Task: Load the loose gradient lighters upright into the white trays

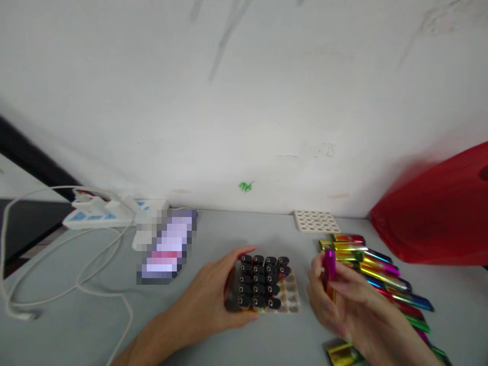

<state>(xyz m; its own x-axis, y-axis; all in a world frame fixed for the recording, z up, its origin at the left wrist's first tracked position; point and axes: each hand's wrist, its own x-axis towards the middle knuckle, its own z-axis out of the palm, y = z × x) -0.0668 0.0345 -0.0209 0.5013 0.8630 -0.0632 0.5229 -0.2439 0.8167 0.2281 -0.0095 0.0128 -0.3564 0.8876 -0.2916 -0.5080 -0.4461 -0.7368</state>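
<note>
Pinching a magenta casing between thumb and fingers, the right hand hovers; the left hand clasps the tray.

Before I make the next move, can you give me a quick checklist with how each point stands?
1. Left hand around the tray's left side: ok; how firm, cannot tell.
2. Right hand holding the magenta piece: ok.
3. Lower end of that piece unobstructed to view: not ok, fingers cover part of it.
4. Bare slots on the tray's right side: ok.
5. Loose cable apart from the tray: ok, it lies well to the left.
6. Right forearm off the shiny pieces: cannot tell.
</note>
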